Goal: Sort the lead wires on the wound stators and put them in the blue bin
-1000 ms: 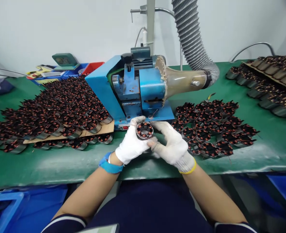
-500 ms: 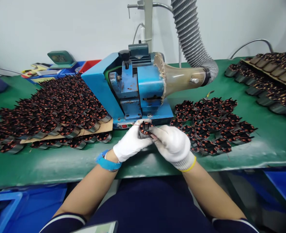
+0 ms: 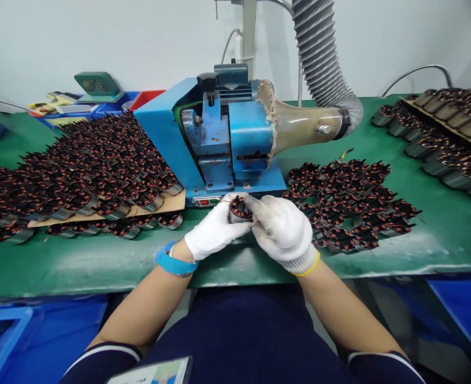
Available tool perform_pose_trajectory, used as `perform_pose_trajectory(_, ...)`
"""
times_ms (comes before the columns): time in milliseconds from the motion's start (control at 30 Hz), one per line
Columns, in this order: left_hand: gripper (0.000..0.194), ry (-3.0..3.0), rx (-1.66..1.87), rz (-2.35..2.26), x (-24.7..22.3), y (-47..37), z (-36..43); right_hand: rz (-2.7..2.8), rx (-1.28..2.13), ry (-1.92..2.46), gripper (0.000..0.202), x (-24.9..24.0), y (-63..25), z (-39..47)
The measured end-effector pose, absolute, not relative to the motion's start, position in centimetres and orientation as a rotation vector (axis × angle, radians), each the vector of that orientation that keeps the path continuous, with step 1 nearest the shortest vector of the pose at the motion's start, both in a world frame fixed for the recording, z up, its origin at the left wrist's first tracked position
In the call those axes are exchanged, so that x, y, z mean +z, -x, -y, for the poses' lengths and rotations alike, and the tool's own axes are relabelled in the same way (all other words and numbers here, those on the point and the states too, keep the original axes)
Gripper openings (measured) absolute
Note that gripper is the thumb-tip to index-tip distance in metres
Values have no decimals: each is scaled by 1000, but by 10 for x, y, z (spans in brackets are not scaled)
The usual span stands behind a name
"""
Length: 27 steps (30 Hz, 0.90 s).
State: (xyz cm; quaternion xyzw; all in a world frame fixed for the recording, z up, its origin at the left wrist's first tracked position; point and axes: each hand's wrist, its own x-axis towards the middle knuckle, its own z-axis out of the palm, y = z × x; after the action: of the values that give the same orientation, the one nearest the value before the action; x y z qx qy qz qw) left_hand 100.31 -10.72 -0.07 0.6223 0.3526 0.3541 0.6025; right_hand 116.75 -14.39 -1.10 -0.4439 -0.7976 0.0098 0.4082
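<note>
In front of the blue machine, my left hand (image 3: 215,226), in a white glove with a blue wrist strap, is closed around a motor stator (image 3: 240,210). The stator stands roughly upright, its black slots and copper windings facing up and its metal side partly hidden by my glove. From the right, my right hand (image 3: 283,226), in a white knit glove with a yellow cuff, has its fingers bent. Its forefinger lies at the top rim of that stator, and the thumb is by the right side. Any fine wire between these fingertips is too small to make out.
The blue machine (image 3: 215,138) stands close behind my hands, with a grey hose (image 3: 317,53) at its right. Many stators (image 3: 99,160) are stacked on board at the left. Loose stators (image 3: 343,208) stand at the right, and further stators (image 3: 451,144) lie beyond.
My right forefinger has moved from the stator's right edge up over its top rim. My left hand keeps its grip. The whole view has shifted slightly.
</note>
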Motion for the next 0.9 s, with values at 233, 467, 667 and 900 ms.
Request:
perform_pose_trajectory(233, 59, -1547, 968, -1012, -5, -1003, 111, 736, 956, 962, 35, -20, -1186, 129)
perform_pose_trajectory(467, 59, -2193, 1430, -1168, -19, -1002, 109, 1056, 1142, 1013, 44, -16, -1139, 144)
perform_pose_trajectory(667, 54, -2307, 1498, -1088, -20, -1006, 117, 787, 1176, 937, 22, -11, -1137, 135)
perform_pose_trajectory(900, 50, -2067, 1738, -1214, -16, -1012, 122, 334, 1031, 821, 20, -9, -1157, 127)
